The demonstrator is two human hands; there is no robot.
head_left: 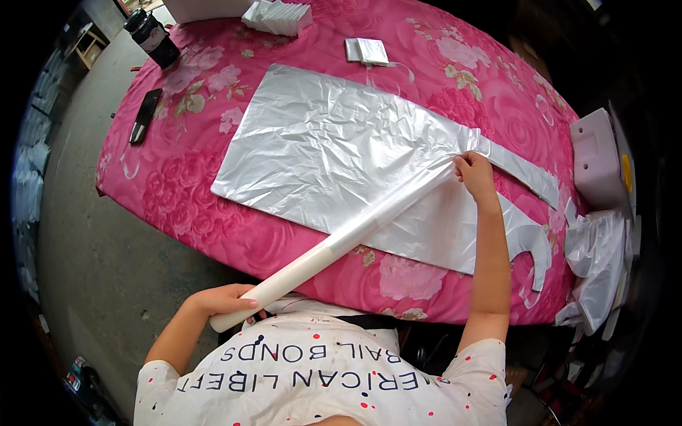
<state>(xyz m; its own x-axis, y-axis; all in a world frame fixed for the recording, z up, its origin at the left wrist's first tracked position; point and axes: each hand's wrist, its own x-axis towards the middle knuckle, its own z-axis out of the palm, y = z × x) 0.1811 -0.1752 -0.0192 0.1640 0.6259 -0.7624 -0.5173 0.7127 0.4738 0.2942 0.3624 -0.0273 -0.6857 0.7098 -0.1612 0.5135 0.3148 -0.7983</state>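
Observation:
A long whitish roll of plastic film [302, 270] slants from near my body up to the right. My left hand [229, 299] is wrapped round its lower end, just past the table's near edge. At the other end, my right hand [474, 172] pinches a gathered edge of thin, shiny plastic; the fingers partly hide that spot. Under the roll lies a wide pile of silvery-white plastic carrier bags [312, 128], creased on top. Two strap-like bag handles [529, 245] stretch to the right, beyond my right forearm.
A pink floral cloth [192, 192] covers the table. Toward the far side are a small folded plastic packet [366, 51], a stack of white packets [278, 18], a dark bottle [153, 39] and a black phone [145, 116]. A pale plastic bin [597, 160] and crumpled clear plastic [597, 259] border the right edge.

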